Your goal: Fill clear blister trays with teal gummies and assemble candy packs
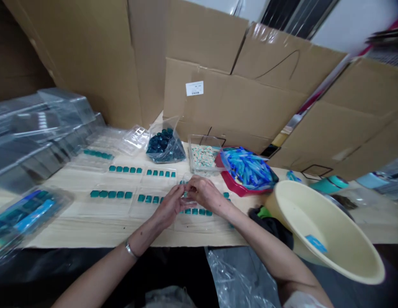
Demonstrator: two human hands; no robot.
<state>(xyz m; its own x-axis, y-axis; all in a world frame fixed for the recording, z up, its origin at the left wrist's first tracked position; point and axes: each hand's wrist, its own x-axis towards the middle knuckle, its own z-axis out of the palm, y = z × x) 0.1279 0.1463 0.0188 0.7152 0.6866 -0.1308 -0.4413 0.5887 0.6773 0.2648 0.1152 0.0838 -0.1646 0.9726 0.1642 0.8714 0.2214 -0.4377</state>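
Note:
My left hand (169, 206) and my right hand (205, 191) meet at the middle of the table, their fingers closed and close together. Whatever the fingertips hold is too small and hidden to make out. Below them lies a clear plastic tray (195, 223) with a row of teal cube-like pieces (194, 211). More clear trays to the left hold rows of teal pieces (111, 194), and another row (125, 170) sits farther back. A few teal pieces (226, 195) show just right of my right wrist.
Behind the hands stand an open plastic bag of dark teal pieces (165, 145), a clear box of pale bits (203, 157) and a red tray (232, 183) heaped with blue pieces. A cream basin (330, 222) overhangs the right edge. Clear boxes (41, 132) are stacked left; cardboard (218, 102) walls the back.

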